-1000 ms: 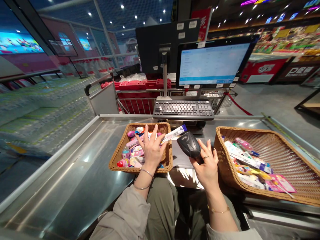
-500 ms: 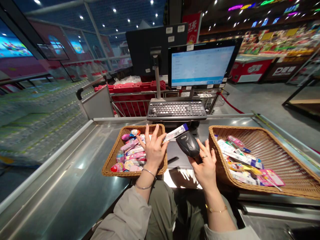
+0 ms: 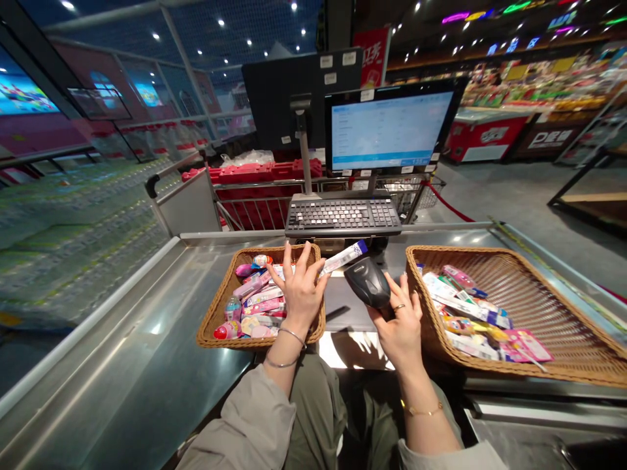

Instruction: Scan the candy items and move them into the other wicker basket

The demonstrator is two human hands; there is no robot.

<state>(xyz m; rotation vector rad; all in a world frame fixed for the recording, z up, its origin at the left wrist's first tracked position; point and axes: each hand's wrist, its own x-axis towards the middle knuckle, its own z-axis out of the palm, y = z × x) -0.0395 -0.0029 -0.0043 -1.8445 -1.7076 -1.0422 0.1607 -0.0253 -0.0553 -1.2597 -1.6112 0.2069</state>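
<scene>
My left hand (image 3: 300, 288) is raised over the left wicker basket (image 3: 213, 318) and pinches a long white and blue packet (image 3: 344, 257) that points towards the right. My right hand (image 3: 402, 326) grips a black handheld barcode scanner (image 3: 367, 282), its head turned towards the packet. The left basket holds several small pink and colourful packets and a small bottle. The right wicker basket (image 3: 553, 287) holds several flat packets along its near left side.
A steel checkout counter (image 3: 147, 339) runs to the left and right. Behind the baskets are a black keyboard (image 3: 343, 215), a lit screen (image 3: 386, 129), a second dark screen on a pole and a trolley with red crates (image 3: 264, 179).
The view has shifted slightly left and down. Both hands keep their hold; the packet and scanner stay close together as before.
</scene>
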